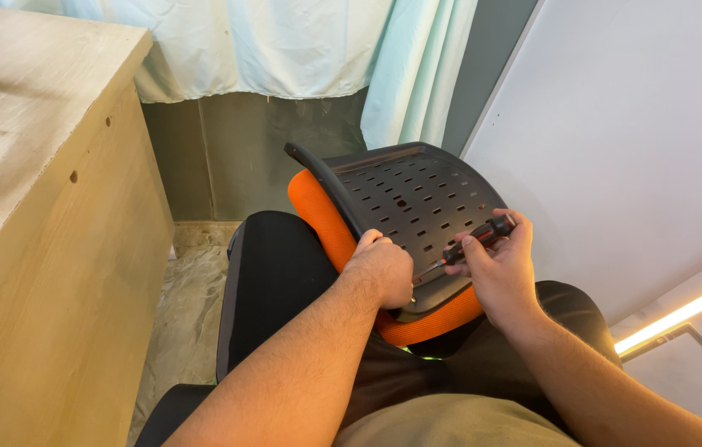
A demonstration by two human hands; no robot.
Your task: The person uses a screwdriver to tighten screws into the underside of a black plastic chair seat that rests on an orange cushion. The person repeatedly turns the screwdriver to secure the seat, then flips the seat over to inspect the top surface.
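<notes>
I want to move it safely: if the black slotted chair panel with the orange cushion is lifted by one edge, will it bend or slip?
The panel looks like moulded plastic, so probably stiff. Its many slots suggest it is fairly light. It lies tilted across the lap, steadied by the left hand, so it may slide if released.

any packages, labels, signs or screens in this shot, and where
None in view: no package, label, sign or screen shows.
The left hand steadies a black slotted seat pan with orange padding; the right hand holds a screwdriver.
The wooden cabinet and white wall panel are plain.
</notes>
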